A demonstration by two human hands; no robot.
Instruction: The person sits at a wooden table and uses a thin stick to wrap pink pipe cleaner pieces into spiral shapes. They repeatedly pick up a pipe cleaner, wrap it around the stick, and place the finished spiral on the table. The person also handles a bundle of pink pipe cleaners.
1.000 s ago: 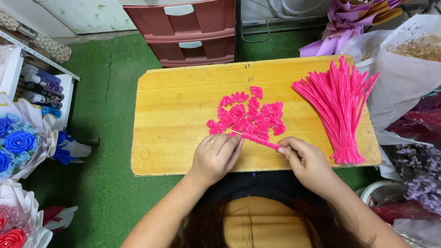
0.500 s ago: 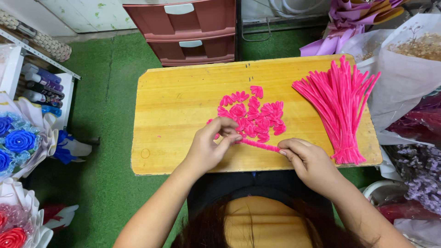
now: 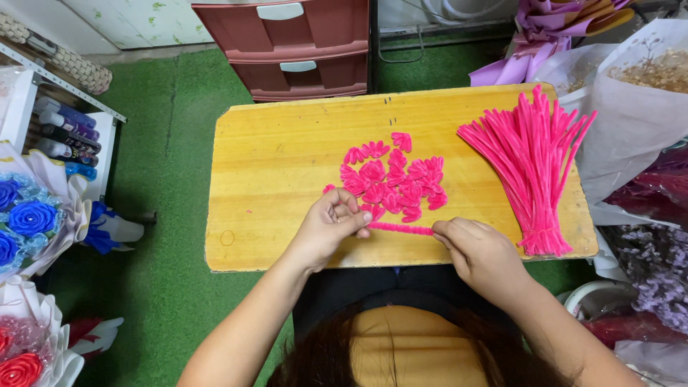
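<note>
Green carpet lay under a low yellow desk. Nearest, the left hand and right hand each pinched an end of one pink pipe cleaner: light, fuzzy, easily bent, probably best gripped at its tips. Beyond lay folded pink petals, then a straight bundle.

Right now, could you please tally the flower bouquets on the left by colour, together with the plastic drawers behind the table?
Blue rose bouquet: 1
Red rose bouquet: 1
Dark red plastic drawers: 2
Total: 4
</note>
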